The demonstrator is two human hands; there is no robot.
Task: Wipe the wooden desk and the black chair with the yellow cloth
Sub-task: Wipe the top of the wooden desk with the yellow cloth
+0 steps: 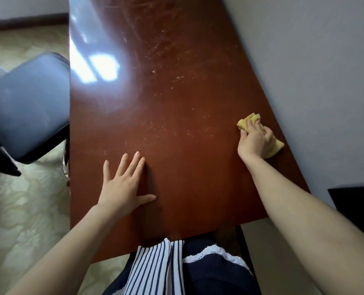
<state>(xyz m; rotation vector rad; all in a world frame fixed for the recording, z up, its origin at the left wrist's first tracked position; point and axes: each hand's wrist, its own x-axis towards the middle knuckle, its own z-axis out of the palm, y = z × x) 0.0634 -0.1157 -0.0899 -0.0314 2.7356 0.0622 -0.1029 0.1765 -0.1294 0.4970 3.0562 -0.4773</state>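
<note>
The crumpled yellow cloth (246,120) lies by the right edge of the reddish-brown wooden counter (176,99), under the right hand (255,142). The left hand (123,186) lies nearer, left of centre. The black padded chair (25,103) stands at the counter's left.

The wall (304,60) runs along the counter's (176,92) right edge, just beside the right hand (255,143). The black chair (27,103) crowds the left edge; open wood stretches ahead.
</note>
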